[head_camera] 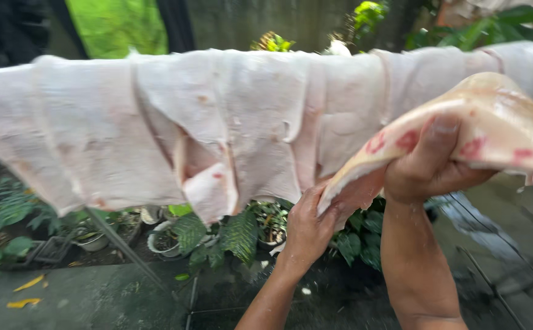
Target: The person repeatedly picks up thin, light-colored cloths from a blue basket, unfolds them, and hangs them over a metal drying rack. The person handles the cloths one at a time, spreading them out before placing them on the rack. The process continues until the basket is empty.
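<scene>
A row of pale, whitish-pink hide sheets [217,122] hangs side by side over a horizontal line across the view. I hold one more sheet [499,128], cream with red marks, raised at the right in front of the row. My right hand [428,165] grips it from below with the thumb pressed on top. My left hand [308,226] pinches that sheet's lower left edge.
Potted plants [230,235] and ferns stand on the ground under the hanging row. A slanted metal pole [126,250] props the line. Wet concrete floor [95,293] with yellow leaves lies at the lower left. A wall and greenery are behind.
</scene>
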